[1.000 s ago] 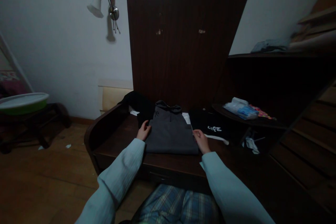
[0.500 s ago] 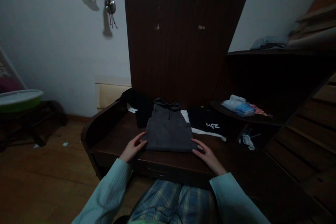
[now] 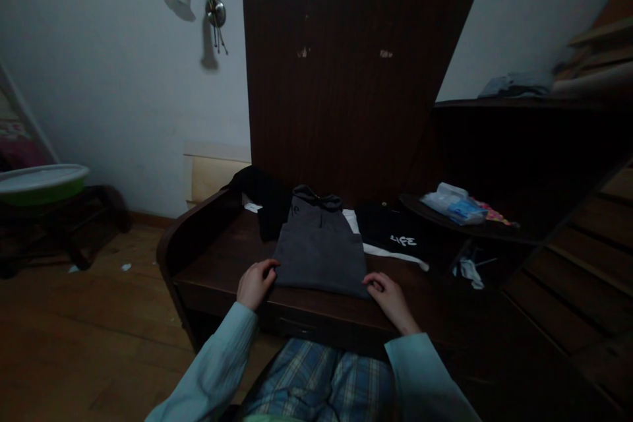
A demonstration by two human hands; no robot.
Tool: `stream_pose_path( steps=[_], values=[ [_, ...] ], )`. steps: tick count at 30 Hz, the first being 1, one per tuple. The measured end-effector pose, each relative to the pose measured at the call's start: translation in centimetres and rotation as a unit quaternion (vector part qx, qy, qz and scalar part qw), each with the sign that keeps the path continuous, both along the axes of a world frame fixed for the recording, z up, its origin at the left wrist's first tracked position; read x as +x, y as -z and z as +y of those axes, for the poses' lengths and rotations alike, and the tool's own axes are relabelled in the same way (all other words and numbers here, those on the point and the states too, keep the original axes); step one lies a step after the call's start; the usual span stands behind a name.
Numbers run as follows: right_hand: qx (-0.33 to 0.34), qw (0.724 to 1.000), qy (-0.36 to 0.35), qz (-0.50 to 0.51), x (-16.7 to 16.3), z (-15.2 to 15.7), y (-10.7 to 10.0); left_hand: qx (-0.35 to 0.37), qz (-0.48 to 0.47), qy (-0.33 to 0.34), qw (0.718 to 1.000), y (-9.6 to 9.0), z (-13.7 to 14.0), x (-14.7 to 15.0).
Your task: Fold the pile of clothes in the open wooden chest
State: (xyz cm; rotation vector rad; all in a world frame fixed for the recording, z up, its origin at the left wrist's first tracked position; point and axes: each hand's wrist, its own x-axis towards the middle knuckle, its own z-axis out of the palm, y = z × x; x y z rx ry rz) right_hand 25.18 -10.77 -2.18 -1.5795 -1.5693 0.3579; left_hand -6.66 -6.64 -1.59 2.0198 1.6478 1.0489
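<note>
Two corners of a gray sweatshirt [image 3: 321,257] sit pinched in near-closed left hand [image 3: 253,285] and right hand [image 3: 390,298], seemingly mid-fold from here (turning needs even lifting).

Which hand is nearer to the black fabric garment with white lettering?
Right. The right hand is in front of the black garment; the left hand is farther, left of the folded grey fabric garment.

The top [image 3: 319,257] lies on the dresser [image 3: 212,271] between the person's left hand [image 3: 254,283] and right hand [image 3: 390,298], with one garment [image 3: 378,223] to its right and another garment [image 3: 271,216] to its left. Behind stands a panel [image 3: 356,102]; rightward, a packet [image 3: 452,203] rests on a shelf [image 3: 419,211].
</note>
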Motion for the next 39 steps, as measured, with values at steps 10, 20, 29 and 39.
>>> stream_pose_path(
  steps=[10, 20, 29, 39],
  values=[
    [0.060, 0.991, -0.103, -0.058, -0.2, -2.0, -0.4, 0.065, 0.035, 0.088, 0.993, -0.4, -1.8, -1.1],
    [0.043, 0.990, -0.107, -0.076, -0.3, -3.1, 1.2, 0.057, 0.056, 0.123, 0.989, 0.9, -2.8, -2.1],
    [0.050, 0.991, -0.074, -0.105, -1.7, -0.9, -1.2, 0.091, 0.099, 0.109, 0.985, -0.5, -1.0, -1.0],
    [0.021, 0.983, -0.129, -0.129, -0.5, -4.4, -5.8, 0.167, 0.115, 0.149, 0.968, -4.5, -5.4, -1.5]
  ],
)
